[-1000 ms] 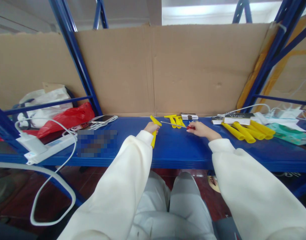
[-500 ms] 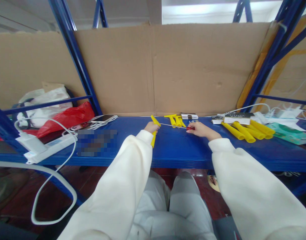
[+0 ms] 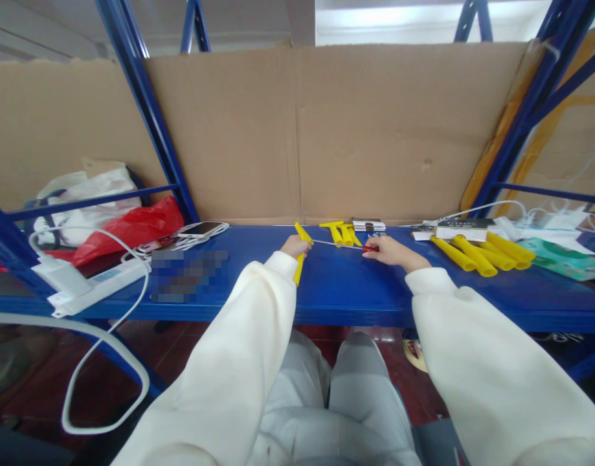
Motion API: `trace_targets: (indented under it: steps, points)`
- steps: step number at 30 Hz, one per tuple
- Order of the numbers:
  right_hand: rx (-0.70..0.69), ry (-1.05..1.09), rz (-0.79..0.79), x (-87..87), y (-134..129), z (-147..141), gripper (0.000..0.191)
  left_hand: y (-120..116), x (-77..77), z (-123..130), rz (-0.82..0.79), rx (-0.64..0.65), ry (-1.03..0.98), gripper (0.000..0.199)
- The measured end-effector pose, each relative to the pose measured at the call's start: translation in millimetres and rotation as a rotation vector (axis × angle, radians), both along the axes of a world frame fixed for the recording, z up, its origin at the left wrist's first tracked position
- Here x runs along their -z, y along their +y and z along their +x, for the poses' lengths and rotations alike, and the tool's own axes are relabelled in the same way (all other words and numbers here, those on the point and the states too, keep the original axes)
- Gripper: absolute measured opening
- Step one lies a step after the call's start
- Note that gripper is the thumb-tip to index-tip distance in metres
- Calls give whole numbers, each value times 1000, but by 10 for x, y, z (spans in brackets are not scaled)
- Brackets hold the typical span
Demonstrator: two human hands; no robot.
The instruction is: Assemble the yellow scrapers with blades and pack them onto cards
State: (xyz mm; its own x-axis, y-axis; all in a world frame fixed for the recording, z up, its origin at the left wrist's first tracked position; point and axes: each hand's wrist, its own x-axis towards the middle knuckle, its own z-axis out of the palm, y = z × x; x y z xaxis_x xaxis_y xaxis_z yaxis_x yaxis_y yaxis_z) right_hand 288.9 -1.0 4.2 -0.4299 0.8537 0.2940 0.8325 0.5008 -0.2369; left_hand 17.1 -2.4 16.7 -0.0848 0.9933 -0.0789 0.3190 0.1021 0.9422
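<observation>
Taking the gap between the hands as the dial's centre, the left hand [image 3: 293,246] at nine o'clock has its grip closed around a yellow piece [image 3: 299,270], held tilted over the counter [image 3: 346,291]. At three, the right hand [image 3: 390,251] has its grip clamped on the red handle of a screwdriver [image 3: 370,249], shaft pointing to nine. Whether the tip is seated is too small to tell; if not, pressing could skid it into the left hand. A slack left grip might let the piece twist.
</observation>
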Motion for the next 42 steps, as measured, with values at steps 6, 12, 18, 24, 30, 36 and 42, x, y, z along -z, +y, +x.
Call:
trace_targets:
  steps: [6,12,18,24,30,36,42]
  points:
    - [-3,-34,8,18,18,21,14,24,14,-12,36,45,86,16]
    - [55,-80,47,-1,-14,15,18,131,78,-72,84,107,285,18]
    - [79,-72,53,21,-3,-16,18,135,76,-93,116,158,433,28]
    - [118,-95,121,3,-27,-18,14,103,56,-80,115,154,506,31]
    - [24,-72,29,-11,-22,-26,20,110,63,-94,124,146,509,26]
    - [121,-32,78,26,-10,-46,19,99,55,-81,118,143,466,22]
    - [39,-49,46,-2,-24,-17,18,126,71,-93,116,151,450,25]
